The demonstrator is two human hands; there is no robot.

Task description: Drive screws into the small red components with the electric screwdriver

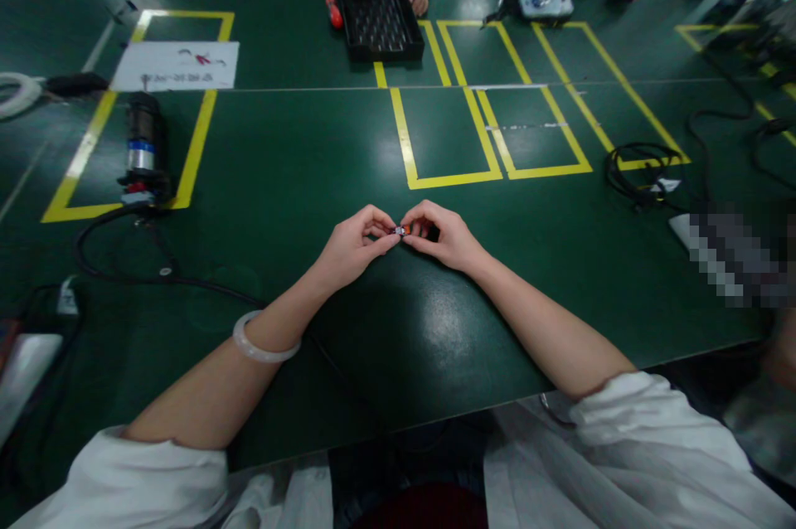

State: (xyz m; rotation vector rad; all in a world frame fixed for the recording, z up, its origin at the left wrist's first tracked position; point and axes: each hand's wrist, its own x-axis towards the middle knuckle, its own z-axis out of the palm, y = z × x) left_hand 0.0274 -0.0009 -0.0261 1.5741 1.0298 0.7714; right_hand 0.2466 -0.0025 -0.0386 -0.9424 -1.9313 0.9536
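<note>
Between my two hands, just above the green tabletop, is a small part with silver and orange on it (403, 230); it is too small to name. My left hand (354, 247) pinches its left side between thumb and fingertips. From the other side, my right hand (448, 237) holds the orange end in a closed pinch. The fingertips of both hands almost meet and cover much of the part. A pale bangle (264, 351) circles my left wrist.
A black tray (385, 55) of small pieces lies across the table, under a co-worker's hands. A red-handled screwdriver (334, 12) is beside it. At left stands a black cylindrical device (143, 139) with a cable. Coiled black cable (640, 172) lies at right, within reach of yellow tape outlines.
</note>
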